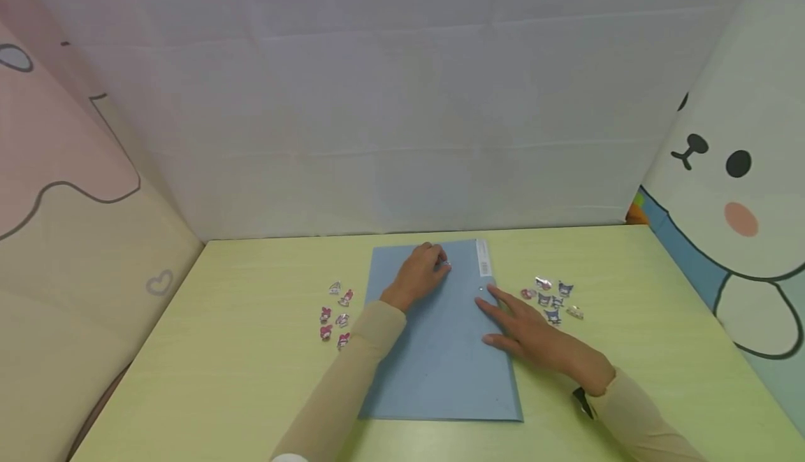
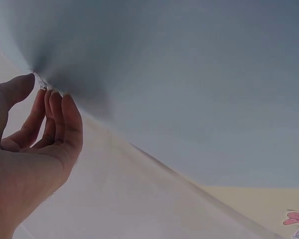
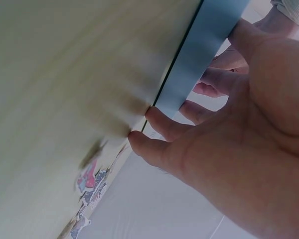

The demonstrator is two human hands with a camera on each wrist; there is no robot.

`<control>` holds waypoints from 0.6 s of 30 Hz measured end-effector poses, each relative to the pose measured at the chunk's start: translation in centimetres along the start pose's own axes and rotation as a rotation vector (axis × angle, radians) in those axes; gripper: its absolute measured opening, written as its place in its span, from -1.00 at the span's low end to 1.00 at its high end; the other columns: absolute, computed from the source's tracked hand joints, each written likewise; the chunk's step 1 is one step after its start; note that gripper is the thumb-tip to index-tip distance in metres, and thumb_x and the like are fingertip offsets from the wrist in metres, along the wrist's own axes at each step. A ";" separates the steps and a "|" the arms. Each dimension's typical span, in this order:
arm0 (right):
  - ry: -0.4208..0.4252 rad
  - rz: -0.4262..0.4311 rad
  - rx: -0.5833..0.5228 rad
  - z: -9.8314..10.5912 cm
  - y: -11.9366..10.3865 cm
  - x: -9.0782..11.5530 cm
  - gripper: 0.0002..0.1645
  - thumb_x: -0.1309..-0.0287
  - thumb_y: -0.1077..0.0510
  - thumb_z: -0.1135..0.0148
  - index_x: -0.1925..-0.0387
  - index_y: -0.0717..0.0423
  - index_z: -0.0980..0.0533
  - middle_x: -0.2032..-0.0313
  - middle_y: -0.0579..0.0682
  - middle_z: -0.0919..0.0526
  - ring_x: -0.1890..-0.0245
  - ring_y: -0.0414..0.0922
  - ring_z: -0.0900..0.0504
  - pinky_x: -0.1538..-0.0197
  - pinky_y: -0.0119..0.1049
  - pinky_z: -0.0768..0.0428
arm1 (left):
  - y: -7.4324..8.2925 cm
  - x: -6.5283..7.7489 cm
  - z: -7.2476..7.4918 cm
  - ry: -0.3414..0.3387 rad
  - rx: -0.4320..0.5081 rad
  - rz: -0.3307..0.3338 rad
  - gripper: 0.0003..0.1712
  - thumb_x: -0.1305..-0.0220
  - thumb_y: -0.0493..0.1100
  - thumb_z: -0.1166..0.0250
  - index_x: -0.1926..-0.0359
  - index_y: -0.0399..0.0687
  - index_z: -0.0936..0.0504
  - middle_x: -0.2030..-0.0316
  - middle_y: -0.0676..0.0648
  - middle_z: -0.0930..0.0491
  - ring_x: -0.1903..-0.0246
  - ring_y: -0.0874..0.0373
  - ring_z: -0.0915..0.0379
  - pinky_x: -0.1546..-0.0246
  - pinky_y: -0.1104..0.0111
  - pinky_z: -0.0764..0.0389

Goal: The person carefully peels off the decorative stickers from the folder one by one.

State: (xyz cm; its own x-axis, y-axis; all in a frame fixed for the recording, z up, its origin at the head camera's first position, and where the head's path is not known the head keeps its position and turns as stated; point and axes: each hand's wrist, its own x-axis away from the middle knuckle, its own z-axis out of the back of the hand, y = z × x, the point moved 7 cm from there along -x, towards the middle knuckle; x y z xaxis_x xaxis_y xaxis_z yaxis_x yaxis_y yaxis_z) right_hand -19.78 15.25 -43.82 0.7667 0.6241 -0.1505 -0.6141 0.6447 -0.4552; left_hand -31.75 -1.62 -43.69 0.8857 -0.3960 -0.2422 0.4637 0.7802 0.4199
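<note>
A blue folder (image 1: 440, 371) lies on the table with its long sides running away from me. Over its upper part, my left hand (image 1: 418, 277) pinches a small clear-edged sticker (image 2: 43, 85) between thumb and fingertips, close to the blue surface. Most of the sticker's face is hidden by the fingers. My right hand (image 1: 528, 329) rests at the folder's right edge, fingers spread, some on the blue surface and some beside it on the table. A tiny shiny spot (image 1: 481, 288) shows on the folder near the right fingertips.
Left of the folder lies a loose group of pink and white cartoon stickers (image 1: 325, 314). Another group, mostly purple cartoon stickers (image 1: 553, 316), lies to the right. A white barcode label (image 1: 483, 258) marks the folder's top right corner. The yellow table (image 1: 251, 350) meets a white backdrop (image 1: 402, 189).
</note>
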 end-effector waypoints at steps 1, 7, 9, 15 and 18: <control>0.001 0.001 0.001 0.0 0.0 0.0 -0.26 -0.42 0.03 -0.26 -0.48 0.24 -0.30 -0.47 0.40 -0.21 -0.42 0.37 -0.26 -0.32 0.30 -0.34 | 0.0 0.0 0.0 0.001 0.001 -0.001 -0.88 -0.41 -0.23 -0.35 0.15 -0.22 -0.64 0.24 -0.13 -0.57 0.17 0.01 -0.52 0.07 0.21 -0.57; -0.001 0.004 -0.004 0.0 0.0 0.0 -0.26 -0.42 0.03 -0.25 -0.48 0.25 -0.30 -0.47 0.40 -0.20 -0.42 0.38 -0.26 -0.32 0.30 -0.34 | 0.2 0.1 0.1 0.008 0.028 0.004 -0.94 -0.42 -0.29 -0.31 0.18 -0.22 -0.62 0.26 -0.12 -0.57 0.19 0.02 -0.50 0.07 0.21 -0.57; -0.004 0.001 -0.006 -0.1 0.1 0.0 -0.26 -0.43 0.03 -0.25 -0.49 0.25 -0.30 -0.47 0.40 -0.20 -0.42 0.38 -0.25 -0.33 0.30 -0.33 | 0.2 0.0 0.3 0.016 0.037 0.000 -0.95 -0.43 -0.30 -0.30 0.19 -0.23 -0.61 0.27 -0.12 -0.58 0.19 0.02 -0.51 0.07 0.21 -0.57; -0.010 -0.004 -0.003 -0.2 0.2 0.0 -0.26 -0.44 0.02 -0.24 -0.49 0.24 -0.29 -0.47 0.39 -0.19 -0.43 0.37 -0.25 -0.33 0.30 -0.34 | 0.4 0.1 0.8 0.048 0.052 -0.036 -0.95 -0.42 -0.34 -0.29 0.22 -0.23 -0.57 0.28 -0.14 -0.61 0.22 0.00 -0.52 0.10 0.19 -0.57; -0.004 0.002 0.004 -0.2 0.3 0.0 -0.26 -0.43 0.02 -0.24 -0.49 0.23 -0.29 -0.47 0.40 -0.20 -0.42 0.38 -0.26 -0.32 0.30 -0.34 | 0.3 0.2 1.2 0.060 0.060 -0.039 -0.94 -0.43 -0.35 -0.28 0.22 -0.23 -0.54 0.28 -0.15 -0.62 0.23 0.00 -0.53 0.13 0.19 -0.58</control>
State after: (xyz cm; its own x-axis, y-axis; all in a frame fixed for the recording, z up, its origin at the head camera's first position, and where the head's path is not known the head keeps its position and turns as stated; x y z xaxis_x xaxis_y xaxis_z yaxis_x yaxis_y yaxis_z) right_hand -19.93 15.29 -44.09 0.7649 0.6270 -0.1477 -0.6163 0.6455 -0.4511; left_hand -31.38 -2.09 -42.56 0.8648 -0.3945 -0.3107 0.5000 0.7336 0.4603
